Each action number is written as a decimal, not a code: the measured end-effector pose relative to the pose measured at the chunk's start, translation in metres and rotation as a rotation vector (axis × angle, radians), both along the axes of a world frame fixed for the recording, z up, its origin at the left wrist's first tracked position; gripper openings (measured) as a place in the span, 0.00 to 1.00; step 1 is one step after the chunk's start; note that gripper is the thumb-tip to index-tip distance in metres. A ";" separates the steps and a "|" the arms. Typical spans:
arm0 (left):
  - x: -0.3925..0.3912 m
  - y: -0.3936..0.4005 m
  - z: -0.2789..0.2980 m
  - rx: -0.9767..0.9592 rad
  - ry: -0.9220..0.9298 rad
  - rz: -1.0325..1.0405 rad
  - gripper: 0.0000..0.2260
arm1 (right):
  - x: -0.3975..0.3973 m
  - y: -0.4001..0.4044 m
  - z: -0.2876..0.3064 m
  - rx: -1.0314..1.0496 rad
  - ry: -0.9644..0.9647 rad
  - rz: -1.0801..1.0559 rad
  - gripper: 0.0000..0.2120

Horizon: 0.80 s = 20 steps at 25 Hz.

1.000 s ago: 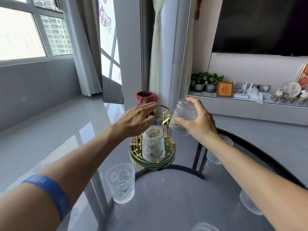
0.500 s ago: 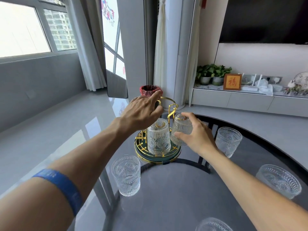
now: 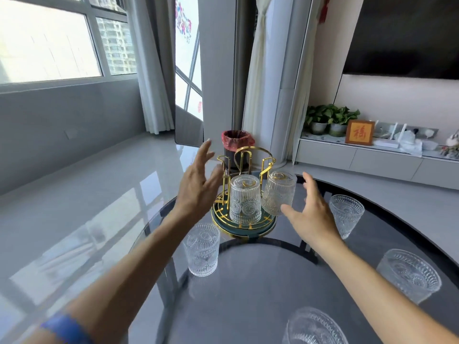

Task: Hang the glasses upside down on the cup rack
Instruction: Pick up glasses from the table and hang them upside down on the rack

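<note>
A gold wire cup rack (image 3: 244,158) with a round green base stands at the far edge of the dark glass table (image 3: 248,289). Two ribbed glasses hang upside down on it: one at the front (image 3: 245,199), one on the right (image 3: 279,192), slightly tilted. My left hand (image 3: 198,184) hovers open just left of the rack, fingers spread. My right hand (image 3: 310,214) is open just right of the right-hand glass, holding nothing. Upright glasses stand on the table at the left (image 3: 202,249), right (image 3: 346,214), near right (image 3: 408,278) and bottom edge (image 3: 315,327).
A bin with a red liner (image 3: 237,142) stands on the floor behind the rack. A low white cabinet (image 3: 372,160) with plants and a framed sign runs along the right wall under a dark screen. Grey floor lies to the left.
My right hand has let go of the second glass, which now hangs on the rack's right peg, and has drawn back open. My left hand has lifted off the rack and spread.
</note>
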State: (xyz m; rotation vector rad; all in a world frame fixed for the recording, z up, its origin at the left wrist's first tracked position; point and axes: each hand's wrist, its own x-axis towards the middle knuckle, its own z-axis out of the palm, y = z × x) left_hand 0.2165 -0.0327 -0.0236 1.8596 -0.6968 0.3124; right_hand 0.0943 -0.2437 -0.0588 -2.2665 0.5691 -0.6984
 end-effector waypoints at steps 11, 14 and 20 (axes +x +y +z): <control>-0.063 0.078 -0.068 0.091 0.569 -0.053 0.50 | -0.056 0.095 0.044 -0.034 -0.114 0.161 0.18; -0.058 0.083 -0.087 0.123 0.750 -0.094 0.46 | -0.063 0.105 0.052 0.029 -0.055 0.181 0.17; -0.065 0.074 -0.094 0.206 0.592 0.017 0.29 | -0.075 0.132 0.050 0.074 0.078 0.270 0.15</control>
